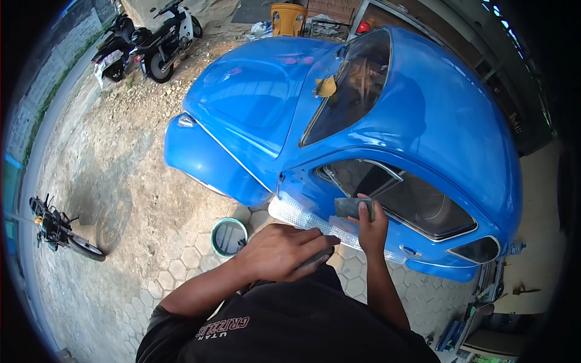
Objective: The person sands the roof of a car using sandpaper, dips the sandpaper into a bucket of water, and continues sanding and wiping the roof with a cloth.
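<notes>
A blue rounded car (242, 91) stands right in front of me, its side window (417, 193) and door nearest. My right hand (373, 225) holds a dark grey flat rectangular block (347, 207) in front of the door, thumb on its near face. Whether the block touches the paint I cannot tell. Closer to my body, my left hand (287, 251) is closed over a dark grey object (316, 261); the fingers cover most of it, so its kind does not show. Below the door runs a silvery dimpled running board (296, 213).
A green-rimmed round bucket (229, 221) sits on the hexagonal paving (181, 266) to my left. Motorcycles (166, 48) are parked at the far left, another (63, 233) at the left. A dry leaf (327, 87) lies by the windshield. An orange plastic chair (288, 19) stands behind the car.
</notes>
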Demonstrator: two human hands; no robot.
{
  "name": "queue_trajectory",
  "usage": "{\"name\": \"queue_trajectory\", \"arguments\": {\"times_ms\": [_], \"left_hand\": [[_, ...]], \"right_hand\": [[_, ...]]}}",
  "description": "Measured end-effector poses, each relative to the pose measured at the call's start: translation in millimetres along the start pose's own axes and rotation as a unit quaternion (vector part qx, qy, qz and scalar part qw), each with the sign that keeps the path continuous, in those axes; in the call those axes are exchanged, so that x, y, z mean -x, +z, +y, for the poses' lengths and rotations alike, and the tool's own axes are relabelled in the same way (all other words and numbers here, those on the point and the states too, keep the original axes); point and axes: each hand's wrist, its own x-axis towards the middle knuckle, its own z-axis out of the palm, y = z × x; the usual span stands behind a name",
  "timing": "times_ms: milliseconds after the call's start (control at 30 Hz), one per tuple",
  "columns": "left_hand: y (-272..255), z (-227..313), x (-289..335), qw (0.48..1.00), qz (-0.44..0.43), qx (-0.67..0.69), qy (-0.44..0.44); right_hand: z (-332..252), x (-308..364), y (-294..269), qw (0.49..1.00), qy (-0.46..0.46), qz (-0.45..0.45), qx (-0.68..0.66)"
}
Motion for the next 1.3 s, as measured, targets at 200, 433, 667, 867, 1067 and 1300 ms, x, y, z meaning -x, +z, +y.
{"name": "queue_trajectory", "arguments": {"times_ms": [200,433,667,867,1067,1300], "left_hand": [[-76,53,-36,0.956,0.203,-0.026,0.211],[-115,3,-17,0.967,0.233,-0.06,0.086],[-141,-74,68,0.918,0.38,-0.103,0.037],[-86,-242,231,0.83,0.293,0.195,-0.432],[93,-342,525,0.458,0.298,0.538,-0.642],[202,-299,645,0.57,0.066,0.296,-0.764]], "right_hand": [[84,30,58,0.951,-0.047,-0.124,0.28],[162,-4,133,0.919,-0.01,-0.278,0.279],[107,-8,264,0.935,0.05,-0.329,0.125],[147,39,295,0.935,0.061,-0.24,0.253],[182,126,385,0.919,0.309,-0.162,0.184],[414,221,480,0.903,0.385,-0.114,0.151]]}}
